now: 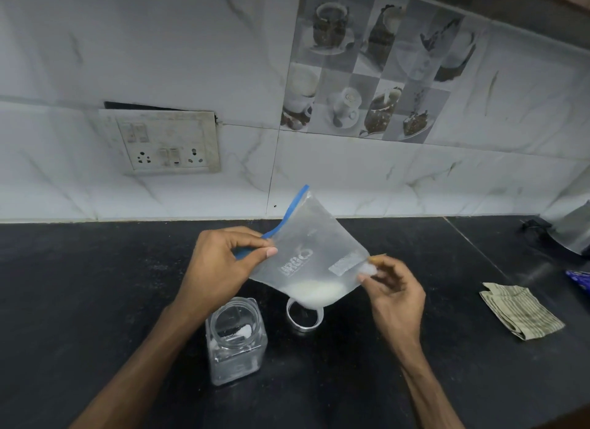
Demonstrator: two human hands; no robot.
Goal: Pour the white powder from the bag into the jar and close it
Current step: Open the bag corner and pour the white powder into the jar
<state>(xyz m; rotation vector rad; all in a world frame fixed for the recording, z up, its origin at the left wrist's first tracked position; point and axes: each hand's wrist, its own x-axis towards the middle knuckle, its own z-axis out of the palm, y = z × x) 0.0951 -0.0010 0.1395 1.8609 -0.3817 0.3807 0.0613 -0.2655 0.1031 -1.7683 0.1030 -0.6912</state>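
My left hand (223, 262) pinches the bag (313, 253) between thumb and forefinger, just under its blue zip strip. My right hand (392, 288) pinches the opposite bottom corner, its other fingers loosely curled. The bag hangs in the air between them, tilted, with the zip edge rising toward 12 o'clock. The white powder (314, 296) is pooled in the lowest fold.

That fold hangs over the lid (303, 326), not the jar (236, 342). The jar stands open at 7 o'clock from the bag, close under my left wrist, with the lid just beside it at 3 o'clock. I judge the main risk to be spilling. The bag's mouth is wide and the jar's is narrow, so tipping before I line them up would scatter powder on the black counter (95, 285). I cannot tell whether the zip is open. My corner pinch is slight and could slip, and my left forearm could knock the jar.

A folded cloth (520, 310) lies well apart at 3 o'clock, a blue packet (579, 278) beyond it. Nothing stands between bag and jar.
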